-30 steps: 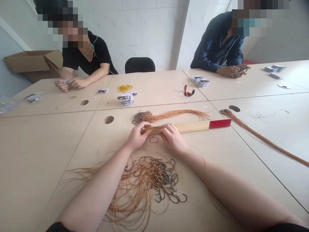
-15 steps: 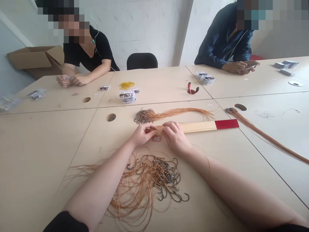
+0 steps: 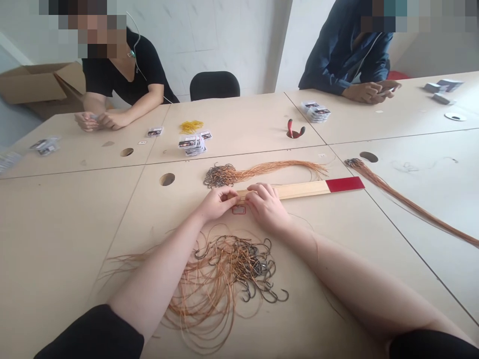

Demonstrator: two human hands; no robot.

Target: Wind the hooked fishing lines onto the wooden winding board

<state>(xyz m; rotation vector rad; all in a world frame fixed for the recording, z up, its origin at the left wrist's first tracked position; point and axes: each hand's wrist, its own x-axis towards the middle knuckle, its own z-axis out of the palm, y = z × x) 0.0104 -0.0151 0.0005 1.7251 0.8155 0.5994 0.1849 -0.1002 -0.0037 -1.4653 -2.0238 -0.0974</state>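
Table: a pale laminate work table (image 3: 56, 224) is made up of joined panels, and round cable holes (image 3: 167, 179) are cut through it.

Co-workers: a person in a black T-shirt (image 3: 123, 75) is seated at 11 o'clock, with both hands held together above the table. A person in a navy shirt (image 3: 344, 55) is seated at 1 o'clock, with both hands held together near the table edge.

Surroundings: a cardboard box (image 3: 33, 85) is placed at 10 o'clock and a black chair (image 3: 214, 85) at 12 o'clock.

Far items: stacked card packets (image 3: 190, 145) and yellow rubber bands (image 3: 190, 126) are laid at 12 o'clock. Red-handled pliers (image 3: 294, 128) are seen in a cable hole at 1 o'clock.

Hooks: a tangled pile of dark fishing hooks with orange lines (image 3: 232, 264) is spread at 6 o'clock, beneath the forearms. A combed hook bundle (image 3: 232, 174) is laid at 12 o'clock, and a long orange line bundle (image 3: 396, 199) at 2 o'clock.

Board: a wooden measuring board (image 3: 299, 190) with a red end is laid at 12 o'clock, just beyond the pile.

Grip: the left hand (image 3: 217, 204) and right hand (image 3: 266, 205) are curled close together over the board's near end. Whether anything is pinched cannot be told.
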